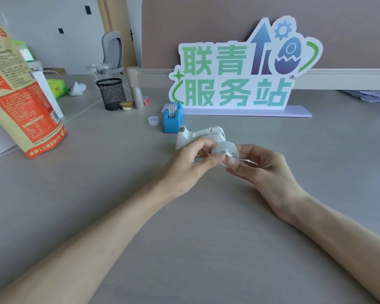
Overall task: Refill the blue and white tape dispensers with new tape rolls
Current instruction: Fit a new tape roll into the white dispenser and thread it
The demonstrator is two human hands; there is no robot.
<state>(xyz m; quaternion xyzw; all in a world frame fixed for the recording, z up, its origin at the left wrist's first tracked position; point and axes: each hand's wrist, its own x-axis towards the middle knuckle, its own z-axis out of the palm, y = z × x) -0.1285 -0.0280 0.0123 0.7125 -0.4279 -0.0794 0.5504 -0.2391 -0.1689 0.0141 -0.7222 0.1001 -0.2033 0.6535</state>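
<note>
A clear tape roll (227,150) with a white hub in its middle is held just above the grey desk between both hands. My left hand (190,164) pinches its left side with thumb and fingers. My right hand (261,170) grips its right side, thumb against the hub. Directly behind them lies the white tape dispenser (203,134), with no roll showing in its cradle. Further back stands the blue tape dispenser (172,120) with a roll of tape seated in it.
A small translucent cap (153,120) sits left of the blue dispenser. A large sign (237,84) stands at the back. A black mesh pen cup (111,93), a small pudding cup (126,105) and a tall orange bag (20,95) stand to the left.
</note>
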